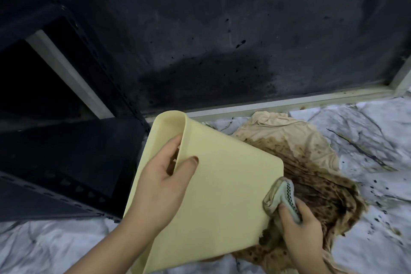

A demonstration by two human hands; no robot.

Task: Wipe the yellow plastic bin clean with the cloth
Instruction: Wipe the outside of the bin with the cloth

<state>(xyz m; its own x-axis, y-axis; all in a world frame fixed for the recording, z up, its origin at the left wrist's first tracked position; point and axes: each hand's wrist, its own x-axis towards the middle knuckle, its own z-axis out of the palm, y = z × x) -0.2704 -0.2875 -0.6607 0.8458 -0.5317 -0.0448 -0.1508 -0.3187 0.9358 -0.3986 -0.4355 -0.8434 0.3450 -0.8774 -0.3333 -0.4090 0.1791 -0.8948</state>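
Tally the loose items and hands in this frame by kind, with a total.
Yellow plastic bins: 1, yellow bin
Cloths: 2, wiping cloth, stained cloth on the floor
Hands: 2, left hand, right hand
Total: 5

Both hands (165,187) (299,222) curled, gripping

No text, label, brand, number or sign can be read anywhere in the head view. The small cloth (283,198) carries only a black-and-white checkered strip along its edge, which is a pattern and not writing.
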